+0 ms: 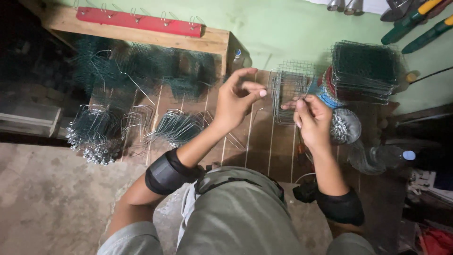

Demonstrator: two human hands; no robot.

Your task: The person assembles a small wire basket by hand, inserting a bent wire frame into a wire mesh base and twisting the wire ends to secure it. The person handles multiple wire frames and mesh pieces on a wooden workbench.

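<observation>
Wire mesh piece (289, 92): a small folded grid of thin wire, standing on the slatted wooden desk (264, 146) just in front of both hands.
Right hand (312, 120): fingers pinched together on a thin wire at the near edge of the wire mesh piece, touching it.
Left hand (236, 101): raised just left of the mesh, thumb and forefinger closed toward each other; whether they grip a wire I cannot tell.
Arm bands: a black band (167, 172) on the left forearm and another on the right.
Mesh stack (364, 71): flat dark wire grids piled at the far right of the desk, behind the right hand.
Wire bundles (177, 126): bent wire pieces lying in heaps at the left of the desk, well apart from the hands.
Red rail (141, 21): with metal hooks, on a wooden beam at the far edge.
Plastic bottle (382, 158): lying on its side near the right wrist.
</observation>
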